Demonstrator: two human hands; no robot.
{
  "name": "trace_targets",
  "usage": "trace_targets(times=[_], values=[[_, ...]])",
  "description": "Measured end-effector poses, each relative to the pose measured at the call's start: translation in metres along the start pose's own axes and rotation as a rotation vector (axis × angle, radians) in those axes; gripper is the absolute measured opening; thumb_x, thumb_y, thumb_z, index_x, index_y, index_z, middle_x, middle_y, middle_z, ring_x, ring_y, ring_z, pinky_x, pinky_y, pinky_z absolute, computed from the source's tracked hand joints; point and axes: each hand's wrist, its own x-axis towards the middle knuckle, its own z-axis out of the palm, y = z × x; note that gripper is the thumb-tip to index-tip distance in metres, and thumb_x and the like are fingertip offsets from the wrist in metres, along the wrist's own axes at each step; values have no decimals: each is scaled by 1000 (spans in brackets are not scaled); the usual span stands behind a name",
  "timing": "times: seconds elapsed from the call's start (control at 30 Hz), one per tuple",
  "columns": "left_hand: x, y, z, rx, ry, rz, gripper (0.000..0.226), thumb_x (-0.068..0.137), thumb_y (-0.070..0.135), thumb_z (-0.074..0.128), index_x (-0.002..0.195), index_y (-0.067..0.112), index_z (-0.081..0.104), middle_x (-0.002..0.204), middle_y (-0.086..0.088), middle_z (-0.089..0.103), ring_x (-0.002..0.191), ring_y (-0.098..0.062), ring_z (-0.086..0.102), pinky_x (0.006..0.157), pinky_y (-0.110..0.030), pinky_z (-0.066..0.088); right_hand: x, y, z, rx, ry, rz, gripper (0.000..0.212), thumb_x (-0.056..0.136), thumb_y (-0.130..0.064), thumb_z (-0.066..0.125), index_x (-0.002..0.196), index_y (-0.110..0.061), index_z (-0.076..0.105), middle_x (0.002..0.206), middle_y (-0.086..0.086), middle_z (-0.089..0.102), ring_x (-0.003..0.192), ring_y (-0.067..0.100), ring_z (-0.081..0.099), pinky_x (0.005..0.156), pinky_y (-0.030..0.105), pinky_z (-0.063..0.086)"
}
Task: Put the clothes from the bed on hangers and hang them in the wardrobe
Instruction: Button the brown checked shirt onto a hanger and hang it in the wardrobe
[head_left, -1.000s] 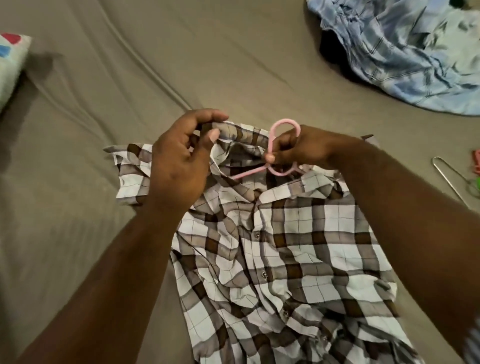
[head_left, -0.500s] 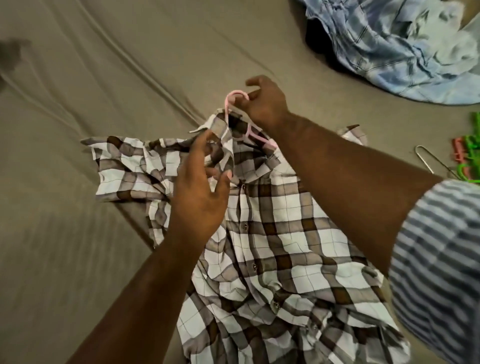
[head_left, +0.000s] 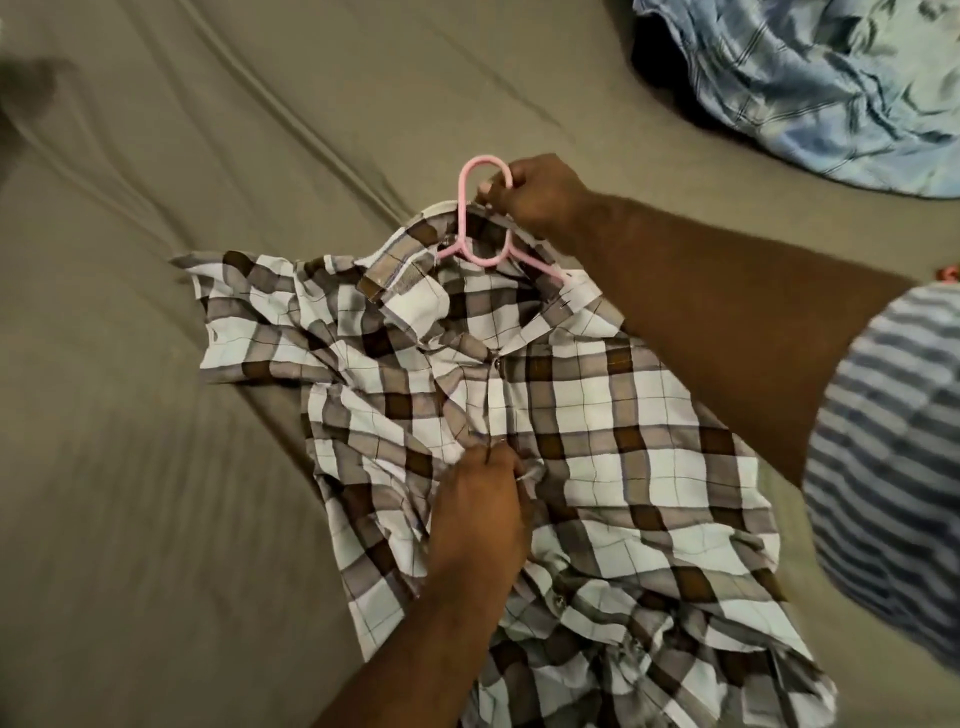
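A brown and white plaid shirt (head_left: 613, 431) lies spread on the grey-brown bed (head_left: 156, 467). A pink plastic hanger (head_left: 475, 223) sits inside its collar, with the hook sticking out beyond the neck. My right hand (head_left: 535, 195) grips the hook of the hanger at the collar. My left hand (head_left: 480, 514) pinches the shirt's button placket near the middle of the chest. The hanger's arms are hidden under the fabric.
A crumpled pile of blue clothes (head_left: 810, 88) lies at the far right of the bed. A bit of a red hanger (head_left: 949, 272) shows at the right edge behind my striped sleeve (head_left: 893, 457). Creases run across the sheet at the left.
My left hand has moved down from the collar to the button placket. My right hand still holds the hanger hook, and the collar now lies flatter around the hanger.
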Motion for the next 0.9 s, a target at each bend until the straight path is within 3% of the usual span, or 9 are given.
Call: trace_targets(times=[0.07,0.2,0.3,0.43,0.53,0.63,0.77,0.87,0.9], values=[[-2,-2,-1,-48,-49,-5,23,94,20,61,116,23,63,115,3,59,104,-18,60,88,-32,53,6,-12,-11,-55,-40,-8,30,98,-41,64,90,-16,78,65,-3,60,47,8,49,47,20,42],[-25,-4,7,-119,-195,-27,17,99,28,55,115,25,61,113,3,61,98,-12,60,86,-25,52,28,-36,-29,97,-185,209,47,109,-38,39,85,-7,66,65,7,58,37,11,53,42,16,43],[-36,0,14,-49,-267,-34,20,103,27,46,121,22,54,122,-1,56,112,-18,56,95,-32,48,50,-49,-33,302,-108,307,58,110,-47,20,86,-7,55,76,10,63,49,16,66,48,20,52],[-35,1,8,-113,-269,-68,19,96,30,56,114,25,55,118,3,56,110,-17,57,93,-33,50,64,-42,-28,284,-315,339,58,102,-60,37,104,-7,59,91,11,71,74,21,71,73,32,62],[-38,1,3,-152,-268,-88,15,94,32,59,108,25,56,111,6,56,105,-13,57,91,-31,51,65,-33,-21,75,-412,233,22,103,-27,57,110,-8,66,92,7,69,68,14,63,67,25,58],[-44,-3,-3,-163,-354,-127,16,92,35,61,103,24,57,107,4,58,99,-12,59,90,-30,53,70,-26,-19,32,-352,74,22,101,-3,55,118,-2,69,91,13,68,73,16,64,73,25,62],[-58,-9,-2,53,-540,-132,35,97,38,56,126,18,59,134,-5,56,122,-19,56,100,-25,45,74,-26,-21,-84,-200,-119,22,97,-3,63,117,-1,71,87,13,70,76,21,69,75,31,63],[-61,-14,-2,30,-567,-112,17,95,37,60,102,22,60,128,-2,59,115,-17,60,96,-24,48,77,-25,-16,-287,-93,-265,21,97,-10,65,116,-9,74,94,8,74,69,13,67,75,22,61],[-60,-14,-6,19,-563,-117,18,93,38,61,103,23,61,124,1,61,113,-14,61,96,-24,49,78,-25,-15,-361,-76,-313,21,97,-13,64,116,-12,75,98,6,75,72,12,67,78,20,58]])
